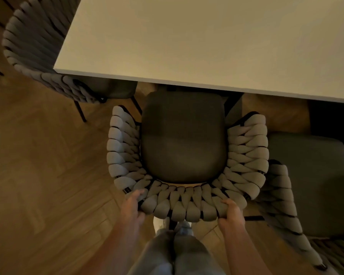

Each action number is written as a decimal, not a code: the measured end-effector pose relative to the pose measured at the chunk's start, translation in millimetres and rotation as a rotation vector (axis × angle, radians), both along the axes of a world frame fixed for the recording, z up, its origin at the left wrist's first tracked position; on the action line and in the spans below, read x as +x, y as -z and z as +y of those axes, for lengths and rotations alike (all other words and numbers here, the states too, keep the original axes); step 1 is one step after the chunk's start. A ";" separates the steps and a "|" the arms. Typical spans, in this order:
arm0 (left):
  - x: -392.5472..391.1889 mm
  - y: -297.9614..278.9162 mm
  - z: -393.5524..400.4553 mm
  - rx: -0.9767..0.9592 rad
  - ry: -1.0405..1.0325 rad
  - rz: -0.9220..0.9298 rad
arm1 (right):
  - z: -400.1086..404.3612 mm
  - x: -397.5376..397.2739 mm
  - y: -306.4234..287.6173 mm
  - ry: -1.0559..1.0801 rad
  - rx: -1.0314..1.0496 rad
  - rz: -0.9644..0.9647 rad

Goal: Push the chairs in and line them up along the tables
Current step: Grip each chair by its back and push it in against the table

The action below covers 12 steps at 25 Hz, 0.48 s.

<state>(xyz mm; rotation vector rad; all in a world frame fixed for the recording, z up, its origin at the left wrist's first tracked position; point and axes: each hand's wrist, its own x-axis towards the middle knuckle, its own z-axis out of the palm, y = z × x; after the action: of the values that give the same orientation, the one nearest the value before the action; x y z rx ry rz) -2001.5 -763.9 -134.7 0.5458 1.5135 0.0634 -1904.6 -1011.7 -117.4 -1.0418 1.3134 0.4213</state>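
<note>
1. Floor (38,165): wood, herringbone pattern, fills the 6 to 10 o'clock side of the view.
2. Table (207,40): pale flat top, spans 11 to 3 o'clock; near edge runs diagonally, dropping toward 3.
3. Middle chair (182,135): centre of view, dark seat cushion, grey woven-strap back and arms. Only the front edge of the seat is under the table edge; most of the seat is still out.
4. Right chair (310,175): at 4 o'clock, just beside the middle chair, angled, seat out from the table.
5. Left chair (38,46): at 10 o'clock by the table corner, seat partly under the top.
6. Person's legs (177,253): at 6 o'clock, light trousers, directly behind the middle chair.
7. Left hand (132,207): fingers curled over the backrest top rim, at its 7 o'clock corner.
8. Right hand (231,214): gripping the same rim at its 5 o'clock corner.
</note>
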 end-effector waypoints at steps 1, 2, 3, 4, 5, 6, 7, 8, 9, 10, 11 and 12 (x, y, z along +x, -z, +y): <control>7.0 -0.8 2.7 -0.002 -0.009 0.000 | 2.9 7.4 -3.6 0.038 -0.016 -0.020; 16.2 -0.8 6.5 0.003 -0.022 -0.022 | 8.2 15.1 -8.5 0.038 -0.015 -0.027; 25.8 -1.0 10.5 0.004 -0.020 -0.007 | 9.6 23.0 -6.1 0.016 -0.019 -0.027; 32.2 3.6 15.4 0.010 -0.022 -0.007 | 11.1 30.6 -2.8 -0.001 -0.034 -0.020; 36.2 4.7 20.2 0.010 -0.033 -0.005 | 15.4 36.8 0.9 -0.004 -0.042 -0.017; 39.4 7.4 24.8 0.002 -0.038 -0.015 | 20.3 41.4 2.9 -0.008 -0.029 -0.011; 44.4 9.1 29.5 -0.018 -0.027 -0.015 | 24.8 45.4 5.0 -0.013 -0.017 0.000; 49.2 12.5 35.4 -0.036 -0.018 -0.013 | 30.7 50.9 6.3 -0.022 -0.017 0.006; 54.6 13.9 41.2 -0.045 -0.013 -0.002 | 37.3 57.4 5.5 -0.013 -0.032 0.008; 60.4 15.7 47.7 -0.050 -0.006 -0.002 | 42.6 63.8 7.4 -0.016 -0.035 0.007; 65.8 17.5 56.0 -0.060 -0.001 -0.004 | 49.0 70.5 10.0 -0.013 -0.029 0.010; 70.4 20.1 63.8 -0.063 0.003 -0.008 | 54.3 74.9 12.6 -0.007 -0.025 0.009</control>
<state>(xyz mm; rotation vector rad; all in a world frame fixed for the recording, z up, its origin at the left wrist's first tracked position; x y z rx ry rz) -1931.1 -700.1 -154.8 0.4974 1.5013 0.0157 -1829.7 -957.4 -129.9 -1.0668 1.3261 0.4163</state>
